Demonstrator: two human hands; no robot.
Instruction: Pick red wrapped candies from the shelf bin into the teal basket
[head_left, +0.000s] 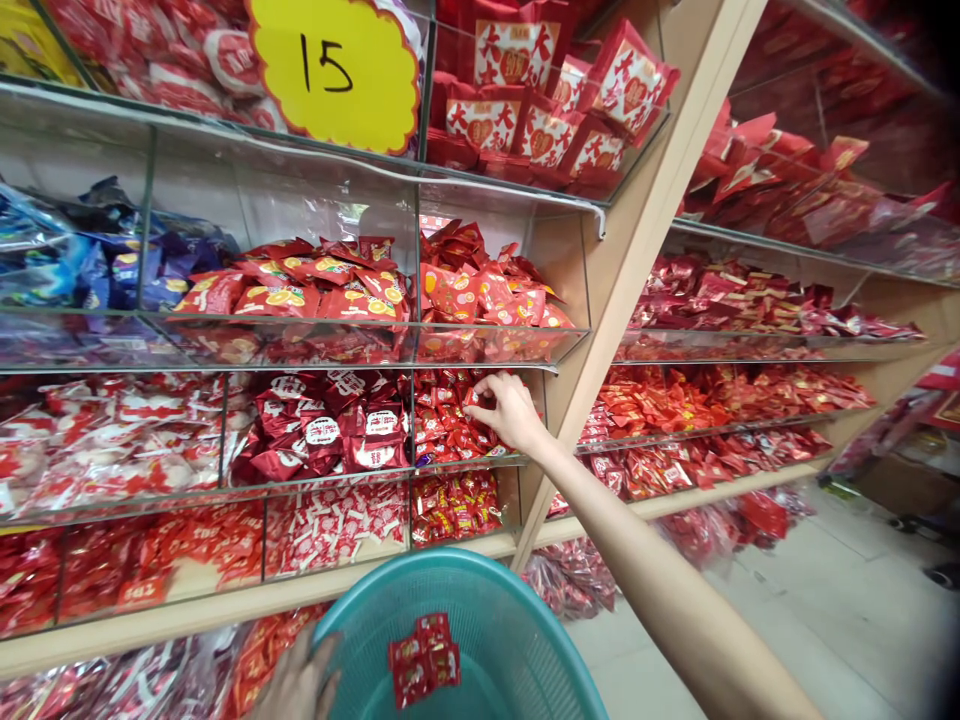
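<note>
My right hand (510, 408) reaches into a clear-fronted shelf bin of small red-wrapped candies (442, 420). Its thumb and fingers are pinched together at the candies, with a bit of red wrapper showing between the fingertips. Below, a teal plastic basket (517, 640) holds several red candy packets (424, 660) lying together on its bottom. My left hand (296, 680) grips the basket's left rim, its fingers closed there, partly blurred and cut off by the lower frame edge.
Shelves of clear bins hold dark red packets (330, 425), orange-printed red packets (300, 285) and blue packets (135, 260). A yellow sign (337, 70) reads 15. A wooden upright (637, 240) stands right of my reach. Bagged goods (574, 580) lie beneath, near the tiled floor (765, 640).
</note>
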